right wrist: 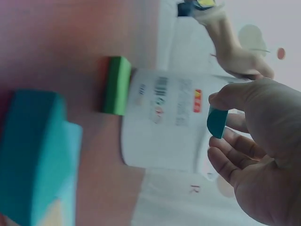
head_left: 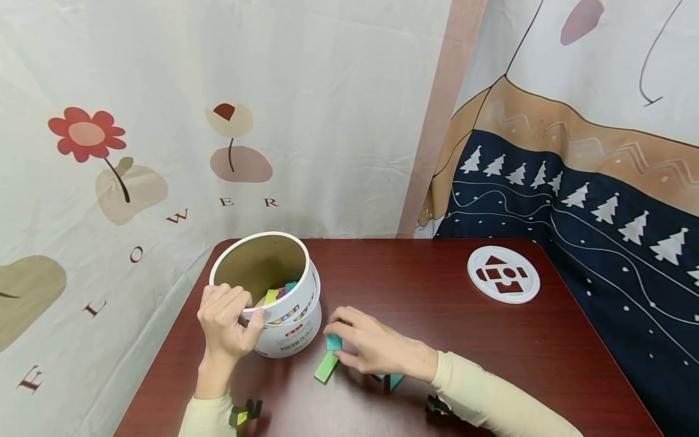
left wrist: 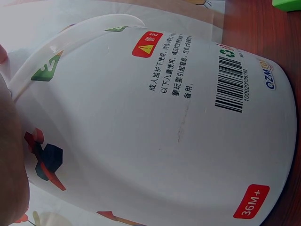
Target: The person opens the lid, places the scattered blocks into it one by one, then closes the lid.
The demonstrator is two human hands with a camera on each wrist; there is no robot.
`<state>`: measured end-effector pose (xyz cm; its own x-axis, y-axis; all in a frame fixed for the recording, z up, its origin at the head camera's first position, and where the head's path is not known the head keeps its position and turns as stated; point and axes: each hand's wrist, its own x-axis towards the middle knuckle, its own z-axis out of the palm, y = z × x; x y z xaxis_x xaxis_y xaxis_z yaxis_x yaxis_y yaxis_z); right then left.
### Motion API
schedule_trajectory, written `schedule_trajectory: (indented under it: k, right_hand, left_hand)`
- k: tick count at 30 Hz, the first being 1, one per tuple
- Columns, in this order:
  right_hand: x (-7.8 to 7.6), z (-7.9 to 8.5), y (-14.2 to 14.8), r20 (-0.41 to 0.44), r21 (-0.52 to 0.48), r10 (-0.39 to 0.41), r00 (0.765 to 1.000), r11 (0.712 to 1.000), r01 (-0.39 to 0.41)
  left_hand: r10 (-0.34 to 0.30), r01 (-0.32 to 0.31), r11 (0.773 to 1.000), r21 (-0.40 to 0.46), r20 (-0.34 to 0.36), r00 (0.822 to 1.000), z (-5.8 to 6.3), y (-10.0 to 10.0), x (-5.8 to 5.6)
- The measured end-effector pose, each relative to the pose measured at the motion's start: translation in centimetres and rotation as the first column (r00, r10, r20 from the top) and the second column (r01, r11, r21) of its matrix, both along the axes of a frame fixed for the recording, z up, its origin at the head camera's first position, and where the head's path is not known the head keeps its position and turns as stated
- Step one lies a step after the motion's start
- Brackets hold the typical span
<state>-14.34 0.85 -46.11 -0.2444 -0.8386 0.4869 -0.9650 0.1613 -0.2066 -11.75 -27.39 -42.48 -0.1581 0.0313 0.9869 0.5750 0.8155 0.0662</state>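
Note:
My left hand (head_left: pixel 225 318) grips the near rim of a white bucket (head_left: pixel 286 341), thumb outside, and the bucket leans slightly. Inside it lie several coloured blocks (head_left: pixel 271 295). To the right of the bucket, my right hand (head_left: pixel 377 349) pinches a teal half-round block (right wrist: pixel 217 123) between thumb and fingers, above the table. Below that hand a green rectangular block (head_left: pixel 327 368) lies on the table. Other teal blocks (head_left: pixel 396 381) sit under the right wrist, partly hidden; the right wrist view shows a large teal block (right wrist: pixel 30 155) close up.
A white round lid (head_left: pixel 486 288) with shaped cut-outs lies at the back right of the dark red table (head_left: pixel 415 285). A printed curtain (head_left: pixel 338 121) hangs behind the table's back edge. Black wrist mounts (head_left: pixel 252 409) show at both sleeves.

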Motion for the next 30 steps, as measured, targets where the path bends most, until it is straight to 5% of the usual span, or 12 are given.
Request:
schedule_trajectory:
  k: [17,30]
  right_hand:
    - [-3.1,6.5,-1.1,-0.029,-0.214,-0.025,0.999,0.977,0.018]
    - [-4.5,9.9,-2.8,-0.025,-0.262,-0.063,0.998,0.964,0.054]
  left_hand:
    - [-0.003,0.003,1.000,0.003,-0.004,1.000,-0.1,-0.1,0.0]
    - [-0.007,0.007,1.000,0.004,0.005,1.000,0.0,0.0,0.1]
